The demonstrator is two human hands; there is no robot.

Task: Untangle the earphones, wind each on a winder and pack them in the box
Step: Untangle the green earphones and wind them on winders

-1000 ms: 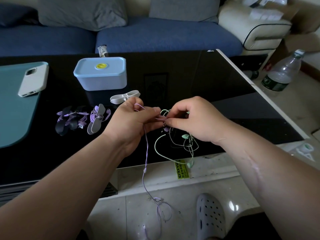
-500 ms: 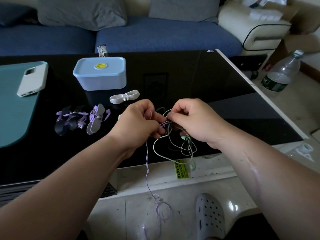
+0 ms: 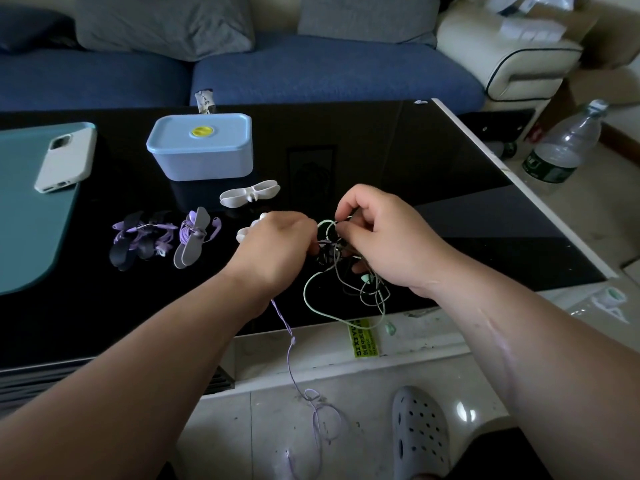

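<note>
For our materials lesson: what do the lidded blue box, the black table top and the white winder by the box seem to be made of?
Blue box: likely plastic, matte; even colour, rounded moulded edges. Table top: probably glass or gloss lacquer; it mirrors the box and the light. White winder: seems matte plastic or silicone; smooth moulded wings, which one is unclear.

A white phone (image 3: 64,159) lies face down, partly on a teal mat (image 3: 31,220), on the black surface (image 3: 381,150). Behind is a blue sofa (image 3: 329,74) with grey cushions (image 3: 166,24). A clear bottle (image 3: 561,147) and a grey clog (image 3: 420,434) rest on the floor (image 3: 270,427).
</note>
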